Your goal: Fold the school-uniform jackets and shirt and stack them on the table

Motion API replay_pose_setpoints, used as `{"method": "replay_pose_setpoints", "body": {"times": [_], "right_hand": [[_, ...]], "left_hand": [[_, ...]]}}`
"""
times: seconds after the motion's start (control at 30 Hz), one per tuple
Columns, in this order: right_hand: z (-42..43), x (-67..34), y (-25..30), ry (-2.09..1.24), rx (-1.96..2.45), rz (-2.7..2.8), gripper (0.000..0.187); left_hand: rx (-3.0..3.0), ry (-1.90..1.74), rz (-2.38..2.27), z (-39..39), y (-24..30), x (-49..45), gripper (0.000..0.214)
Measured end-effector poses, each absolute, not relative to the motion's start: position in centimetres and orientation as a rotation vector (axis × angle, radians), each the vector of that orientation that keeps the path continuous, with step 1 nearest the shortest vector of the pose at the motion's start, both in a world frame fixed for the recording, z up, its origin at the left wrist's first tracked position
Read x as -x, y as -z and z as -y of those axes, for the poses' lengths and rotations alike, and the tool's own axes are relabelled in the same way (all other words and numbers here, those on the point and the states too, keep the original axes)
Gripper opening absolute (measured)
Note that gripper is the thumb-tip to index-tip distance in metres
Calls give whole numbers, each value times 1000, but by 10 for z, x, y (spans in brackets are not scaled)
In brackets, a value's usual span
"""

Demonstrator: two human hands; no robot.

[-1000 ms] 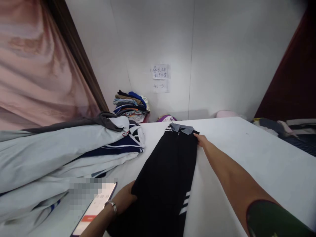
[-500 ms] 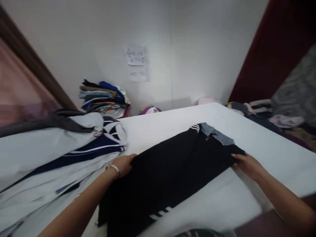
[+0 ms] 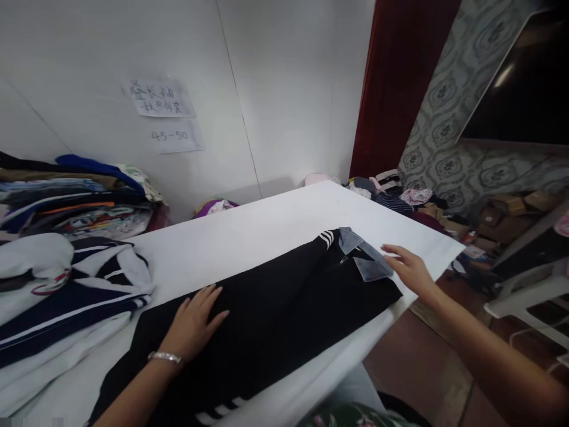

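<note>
A black garment (image 3: 262, 314) with a grey-blue collar (image 3: 374, 264) and white stripes lies stretched lengthwise over the white table. Its collar end points to the far right, and a small zipper pull shows near the collar. My left hand (image 3: 195, 320), with a silver bracelet on the wrist, rests flat on the cloth with fingers spread. Beside the collar, my right hand (image 3: 411, 273) is raised with its fingers apart, holding nothing. The garment's near left end runs out of view behind my left forearm.
White and navy jackets (image 3: 66, 302) lie heaped on the left of the table (image 3: 249, 234). A folded clothes stack (image 3: 84, 196) stands behind them. More clothes (image 3: 391, 190) lie past the far right edge. A white plastic stool (image 3: 528, 290) stands at right.
Both hands have let go of the garment's edges. My left hand now lies flat on it; the right has lifted toward the collar. The view has turned right.
</note>
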State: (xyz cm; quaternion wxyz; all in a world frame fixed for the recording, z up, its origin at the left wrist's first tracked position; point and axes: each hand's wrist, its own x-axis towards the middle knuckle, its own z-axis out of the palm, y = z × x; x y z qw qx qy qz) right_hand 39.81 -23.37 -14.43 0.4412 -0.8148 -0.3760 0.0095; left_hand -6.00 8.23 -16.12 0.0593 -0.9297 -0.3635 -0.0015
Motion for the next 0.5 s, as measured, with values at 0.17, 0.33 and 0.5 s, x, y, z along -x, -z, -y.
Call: {"method": "replay_pose_setpoints", "body": {"times": [0.17, 0.33, 0.5], "right_hand": [[134, -434, 137, -158, 2513, 948, 48], [95, -445, 137, -213, 2571, 935, 32], [72, -414, 136, -210, 2394, 1143, 33]], "left_hand": [[2814, 17, 1189, -58, 197, 64, 58], [2813, 42, 1193, -61, 200, 65, 58], [2823, 12, 1225, -58, 193, 62, 59]]}}
